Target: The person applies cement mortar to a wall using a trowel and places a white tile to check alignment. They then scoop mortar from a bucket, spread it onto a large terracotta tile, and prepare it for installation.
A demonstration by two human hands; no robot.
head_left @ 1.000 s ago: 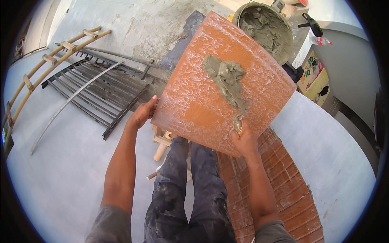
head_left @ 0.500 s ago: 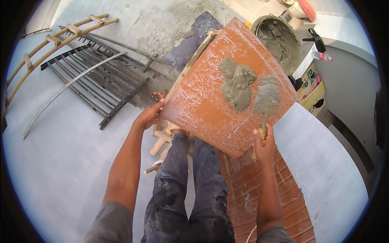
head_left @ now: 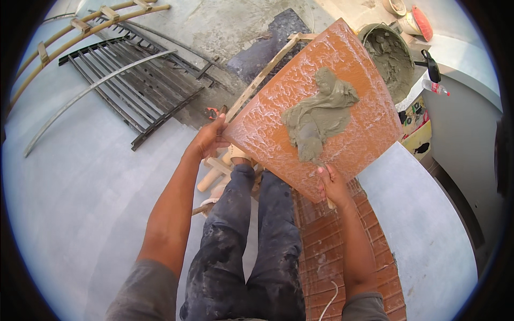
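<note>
A large square orange tile (head_left: 369,128) with whitish streaks lies tilted in front of me. My left hand (head_left: 212,138) is closed on its left corner, thumb on top and fingers mostly hidden beneath. Grey wet mortar (head_left: 337,104) sits in a thick, uneven heap on the middle of the tile. In my right hand (head_left: 333,187), near the tile's lower edge, is the handle of a trowel (head_left: 309,147). The trowel's blade is coated in mortar and presses against the near left part of the heap. What supports the tile from below is mostly hidden.
Beyond the tile at right stands a bucket (head_left: 412,64) of mortar, with a plastic bottle (head_left: 436,87) on the ledge nearby. A black metal grille (head_left: 134,85) and a bamboo ladder (head_left: 81,25) lie at far left. Red brick-like paving (head_left: 321,257) runs beside my legs.
The trowel has swept left from the tile's right side into the mortar, which is now spread wider toward the near left. The view has shifted slightly; my left hand keeps its hold.
</note>
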